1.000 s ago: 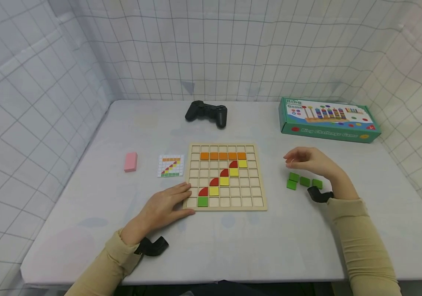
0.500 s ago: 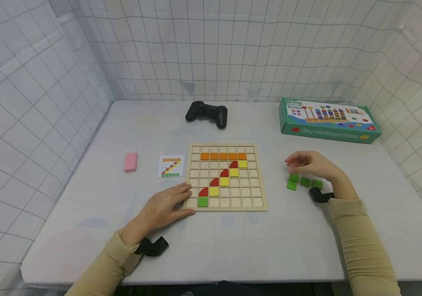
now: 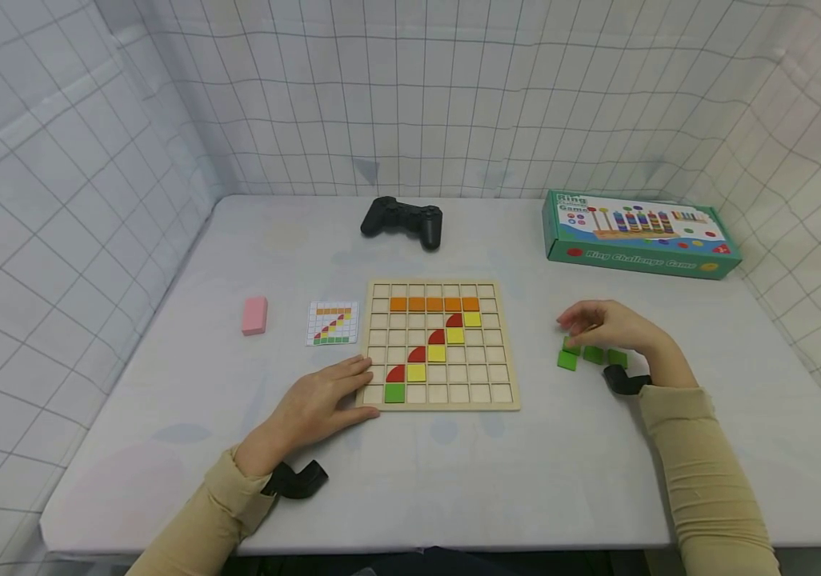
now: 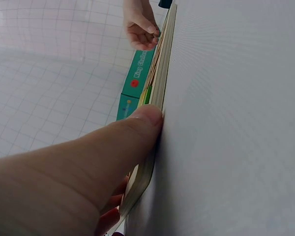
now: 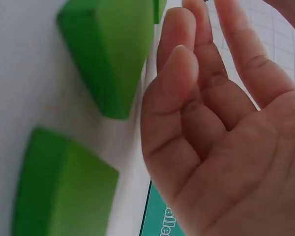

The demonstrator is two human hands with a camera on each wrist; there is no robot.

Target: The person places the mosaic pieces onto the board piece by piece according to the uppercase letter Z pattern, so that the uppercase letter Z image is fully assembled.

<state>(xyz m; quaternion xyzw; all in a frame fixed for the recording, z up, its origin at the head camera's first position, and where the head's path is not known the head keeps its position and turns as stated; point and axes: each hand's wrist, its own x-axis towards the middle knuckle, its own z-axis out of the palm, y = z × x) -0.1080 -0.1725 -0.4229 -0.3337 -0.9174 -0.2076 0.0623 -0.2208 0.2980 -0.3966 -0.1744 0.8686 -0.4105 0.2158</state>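
Note:
My left hand (image 3: pixel 317 404) rests with extended fingers on the left edge of a wooden grid board (image 3: pixel 446 406). Its thumb (image 4: pixel 148 115) lies against the board's front edge in the left wrist view. The board bears an orange row, a diagonal of red quarter-round and yellow square tiles, and one green tile (image 3: pixel 394 393) at lower left. On the right, my right hand (image 3: pixel 619 326) hovers low over several loose green square tiles (image 3: pixel 566 362), thumb and forefinger apart. The thumb tip partly covers the farthest-left back tile. Loosely bent fingers (image 5: pixel 169 108) show beside two green tiles in the right wrist view.
A pattern card (image 3: pixel 332 323) lies left of the board, and a pink block (image 3: pixel 254 315) farther left. Behind the board is a black game controller (image 3: pixel 402 222). A green game box (image 3: pixel 641 234) stands at back right. White grid-patterned sheets (image 3: pixel 425 96) surround the table.
My right hand has lowered slightly toward the green tiles, and its thumb now overlaps the back left one. My left hand stays in place on the board.

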